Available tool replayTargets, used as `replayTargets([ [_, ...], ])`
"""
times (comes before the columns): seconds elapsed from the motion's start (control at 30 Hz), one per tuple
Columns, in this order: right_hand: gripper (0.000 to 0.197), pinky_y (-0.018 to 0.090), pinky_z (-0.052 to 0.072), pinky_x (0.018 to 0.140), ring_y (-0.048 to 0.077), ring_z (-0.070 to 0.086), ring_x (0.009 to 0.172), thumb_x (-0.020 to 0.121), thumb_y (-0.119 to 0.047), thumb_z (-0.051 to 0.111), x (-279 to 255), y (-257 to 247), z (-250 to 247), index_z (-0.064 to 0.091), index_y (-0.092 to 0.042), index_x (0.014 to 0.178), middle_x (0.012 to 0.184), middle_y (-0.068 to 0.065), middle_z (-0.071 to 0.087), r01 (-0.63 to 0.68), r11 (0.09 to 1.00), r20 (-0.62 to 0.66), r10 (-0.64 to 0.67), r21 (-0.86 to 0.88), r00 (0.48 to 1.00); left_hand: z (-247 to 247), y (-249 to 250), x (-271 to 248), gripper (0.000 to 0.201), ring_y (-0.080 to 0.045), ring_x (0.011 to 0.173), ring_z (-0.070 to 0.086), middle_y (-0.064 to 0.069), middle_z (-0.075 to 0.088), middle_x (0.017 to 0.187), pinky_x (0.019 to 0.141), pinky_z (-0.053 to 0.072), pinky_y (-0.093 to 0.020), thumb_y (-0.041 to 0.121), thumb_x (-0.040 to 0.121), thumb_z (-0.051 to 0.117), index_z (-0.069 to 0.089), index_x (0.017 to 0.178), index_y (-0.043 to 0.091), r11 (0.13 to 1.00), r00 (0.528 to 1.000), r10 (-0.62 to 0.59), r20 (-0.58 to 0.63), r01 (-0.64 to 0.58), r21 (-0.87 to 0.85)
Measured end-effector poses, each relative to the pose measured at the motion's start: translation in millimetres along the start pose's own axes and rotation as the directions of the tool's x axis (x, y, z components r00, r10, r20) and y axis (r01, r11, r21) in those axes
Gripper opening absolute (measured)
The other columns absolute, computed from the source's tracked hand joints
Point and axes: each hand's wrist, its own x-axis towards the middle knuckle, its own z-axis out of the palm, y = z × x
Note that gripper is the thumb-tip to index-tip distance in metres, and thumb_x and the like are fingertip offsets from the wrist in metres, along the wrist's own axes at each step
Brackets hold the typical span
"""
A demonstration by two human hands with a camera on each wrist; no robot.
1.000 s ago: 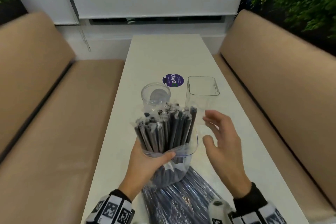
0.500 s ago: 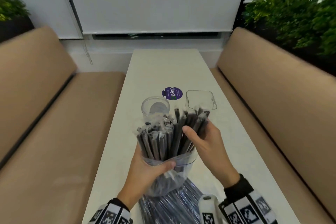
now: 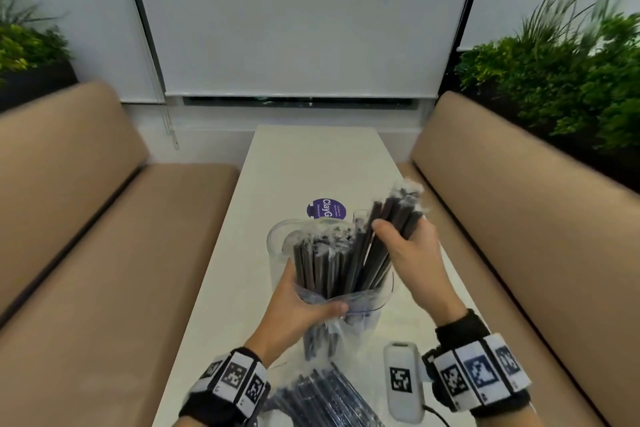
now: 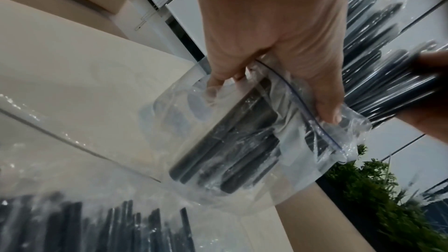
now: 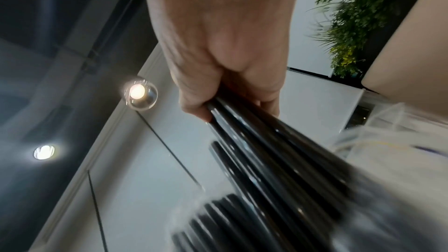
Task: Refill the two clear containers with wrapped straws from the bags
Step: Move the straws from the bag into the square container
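Note:
My left hand (image 3: 308,302) grips a clear zip bag (image 3: 367,300) of black wrapped straws (image 3: 322,263), held upright above the table. My right hand (image 3: 407,248) grips a bundle of straws (image 3: 394,218), raised and tilted to the right, its lower ends still in the bag. A round clear container (image 3: 277,241) stands just behind the bag. Behind the bundle only a corner of the square clear container (image 3: 358,216) shows. The left wrist view has my left hand (image 4: 278,45) pinching the bag (image 4: 322,162). The right wrist view shows my right hand (image 5: 225,55) curled round the bundle (image 5: 266,141).
A second bag of straws (image 3: 322,399) lies on the white table (image 3: 311,156) at the near edge. A purple round sticker (image 3: 325,209) sits past the containers. A white device (image 3: 401,381) hangs by my right wrist. Tan benches (image 3: 121,253) run along both sides.
My right hand, open beside the bag a second ago, closed round a bundle of straws and has drawn it up and to the right. The left hand keeps holding the bag.

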Motion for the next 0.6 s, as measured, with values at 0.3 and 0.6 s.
replayTargets([
  [0.3, 0.024, 0.033, 0.059, 0.076, 0.018, 0.069, 0.075, 0.092, 0.002, 0.053, 20, -32, -14, 0.066, -0.01, 0.077, 0.071, 0.003, 0.073, -0.005, 0.998, -0.08, 0.01, 0.055, 0.997, -3, -16, 8, 0.097, 0.005, 0.113, 0.062, 0.012, 0.066, 0.125, 0.094, 0.051, -0.012, 0.025, 0.057, 0.095, 0.043, 0.139, 0.029, 0.997, 0.998, -0.059, 0.017, 0.058, 0.046],
  [0.6, 0.014, 0.031, 0.061, 0.075, 0.018, 0.071, 0.077, 0.095, -0.002, 0.053, 88, -105, -62, 0.046, -0.014, 0.096, 0.083, 0.007, 0.068, 0.259, 0.909, -0.402, -0.115, 0.326, 0.908, -14, -29, 5, 0.09, -0.001, 0.111, 0.066, 0.01, 0.069, 0.122, 0.086, 0.054, -0.016, 0.027, 0.055, 0.096, 0.049, 0.133, 0.032, 0.995, 0.994, -0.104, -0.017, 0.104, -0.002],
])
